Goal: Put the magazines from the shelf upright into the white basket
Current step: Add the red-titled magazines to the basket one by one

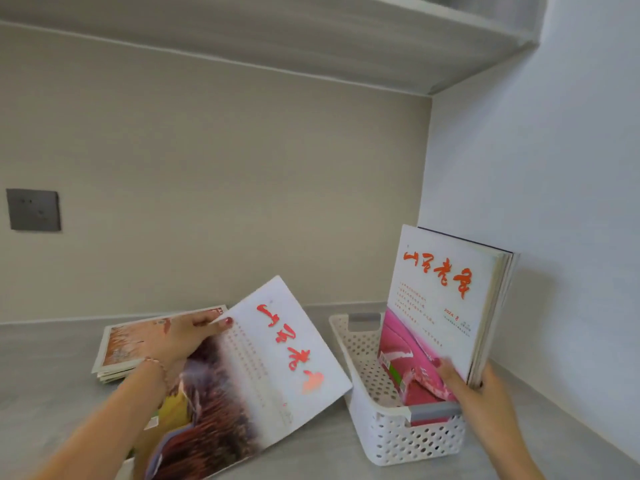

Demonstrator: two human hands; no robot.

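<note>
My left hand [185, 336] grips a magazine [263, 368] with a white cover, red lettering and a brown picture, held tilted above the shelf, left of the white basket [408, 441]. The perforated basket has grey handles. Several magazines [440, 306] stand upright in its right side, the front one white with a pink picture. My right hand [481, 393] holds the near lower edge of that upright bundle, thumb on the front cover. A flat stack of magazines [128, 344] lies on the shelf behind my left hand.
The grey shelf surface [45, 386] runs to a beige back wall with a dark wall socket [33, 209] at the left. A white side wall [540, 188] stands close behind the basket. Another shelf board [311, 39] hangs overhead.
</note>
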